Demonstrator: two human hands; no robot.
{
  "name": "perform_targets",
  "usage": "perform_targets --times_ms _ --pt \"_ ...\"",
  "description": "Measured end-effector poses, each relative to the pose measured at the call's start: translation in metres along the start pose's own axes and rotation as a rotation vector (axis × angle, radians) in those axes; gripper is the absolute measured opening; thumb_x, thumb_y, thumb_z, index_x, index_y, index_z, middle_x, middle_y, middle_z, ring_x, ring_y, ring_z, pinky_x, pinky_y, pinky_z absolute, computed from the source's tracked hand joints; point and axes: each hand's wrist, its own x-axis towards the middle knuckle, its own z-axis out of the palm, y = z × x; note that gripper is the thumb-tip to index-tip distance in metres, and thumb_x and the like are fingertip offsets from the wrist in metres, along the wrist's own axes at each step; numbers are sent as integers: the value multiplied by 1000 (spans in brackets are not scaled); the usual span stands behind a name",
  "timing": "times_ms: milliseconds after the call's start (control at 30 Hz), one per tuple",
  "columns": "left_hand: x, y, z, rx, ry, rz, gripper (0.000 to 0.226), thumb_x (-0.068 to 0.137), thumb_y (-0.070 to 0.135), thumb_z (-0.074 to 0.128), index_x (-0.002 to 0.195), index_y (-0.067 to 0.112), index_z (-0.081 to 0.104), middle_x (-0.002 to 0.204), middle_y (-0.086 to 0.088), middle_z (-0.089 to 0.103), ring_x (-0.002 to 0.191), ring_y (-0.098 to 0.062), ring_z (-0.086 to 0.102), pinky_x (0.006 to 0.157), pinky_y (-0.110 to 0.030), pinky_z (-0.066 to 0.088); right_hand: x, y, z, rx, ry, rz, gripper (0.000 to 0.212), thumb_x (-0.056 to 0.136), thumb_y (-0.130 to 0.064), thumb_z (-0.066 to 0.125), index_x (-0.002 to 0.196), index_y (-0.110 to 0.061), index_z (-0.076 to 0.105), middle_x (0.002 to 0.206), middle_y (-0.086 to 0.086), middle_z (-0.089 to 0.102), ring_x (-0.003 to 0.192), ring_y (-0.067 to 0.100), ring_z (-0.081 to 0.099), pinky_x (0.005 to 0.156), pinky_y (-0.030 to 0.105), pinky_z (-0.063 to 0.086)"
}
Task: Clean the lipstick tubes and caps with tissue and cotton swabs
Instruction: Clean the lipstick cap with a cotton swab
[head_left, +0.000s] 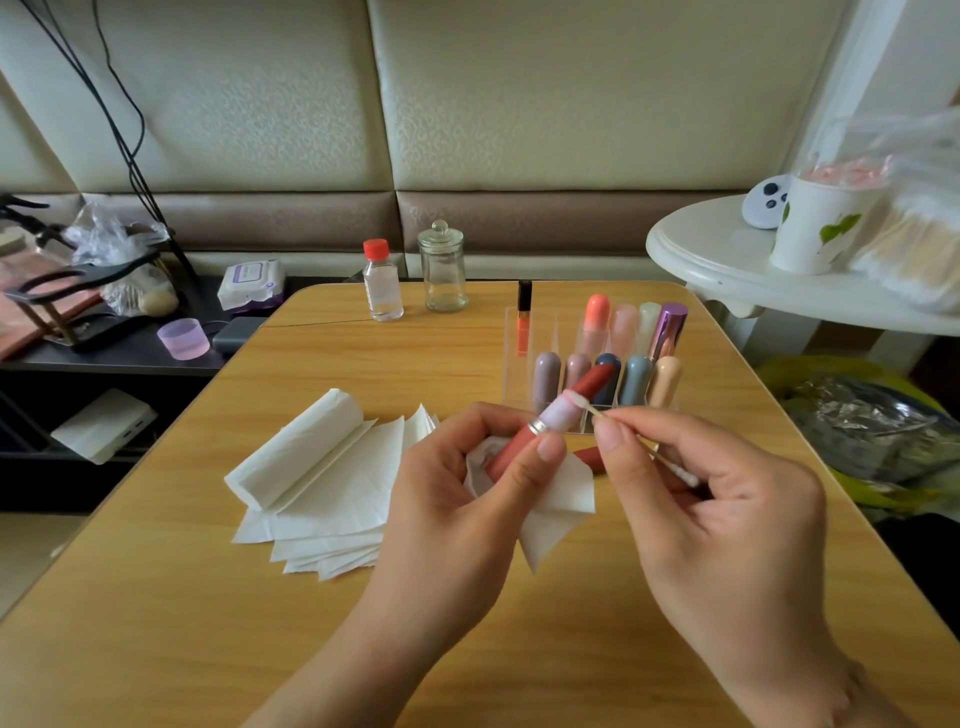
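Observation:
My left hand (457, 483) grips an open brick-red lipstick tube (524, 439) together with a crumpled tissue (558, 501). The tube points up and to the right, its red bullet (595, 382) extended above a lilac inner sleeve. My right hand (711, 499) pinches a cotton swab (602, 413) between thumb and forefinger. The swab's far tip touches the sleeve just below the bullet. The tube's red cap (592, 457) lies on the table behind the tissue, partly hidden.
A stack of folded tissues (322, 483) lies left of my hands on the wooden table (208, 623). A clear organiser (550, 332) with several lipsticks stands behind. A small bottle (383, 280) and glass jar (442, 267) are at the far edge. A paper cup (821, 223) sits on the white side table.

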Motion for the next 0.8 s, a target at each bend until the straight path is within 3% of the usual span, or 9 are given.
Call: perform_targets --times_ms 100,200,333,500,700,800 --pt "0 -4 -1 48 46 44 9 79 29 72 81 25 65 70 10 66 60 -2 54 54 -16 42 -1 0 0 -23 -10 -7 10 90 -18 69 94 -26 73 63 -6 70 54 9 63 50 24 49" --pt "-1 -5 -2 61 54 73 16 78 34 76 83 27 62 77 5 69 65 -5 56 57 -20 43 -2 2 -1 -45 -31 -3 9 91 -20 68 93 -19 77 61 -8 67 51 9 60 48 22 46" --pt "-1 -4 -2 -10 43 45 15 82 27 72 86 17 61 69 11 64 58 0 52 55 -12 39 -2 3 -2 -57 -61 -4 11 91 -19 69 91 -14 78 58 -16 60 49 3 54 50 10 37" --pt "-1 7 5 -166 17 -56 19 87 15 67 85 2 53 56 11 60 47 3 51 45 -9 38 -3 5 -3 -52 -78 -18 10 89 -16 69 86 -13 78 55 -10 59 46 7 52 47 13 36" --pt "-2 6 2 -257 4 -244 30 84 43 53 74 16 61 63 2 49 52 -11 42 47 -21 32 -3 -1 -1 37 -16 -73 6 93 -17 66 91 -19 71 56 -5 59 48 9 51 44 15 36" --pt "-4 4 3 -256 -18 -302 33 82 50 51 72 24 69 66 -3 53 58 -17 46 54 -29 34 -3 1 3 7 -64 -62 8 94 -15 67 91 -13 74 56 -17 53 46 1 47 48 10 33"
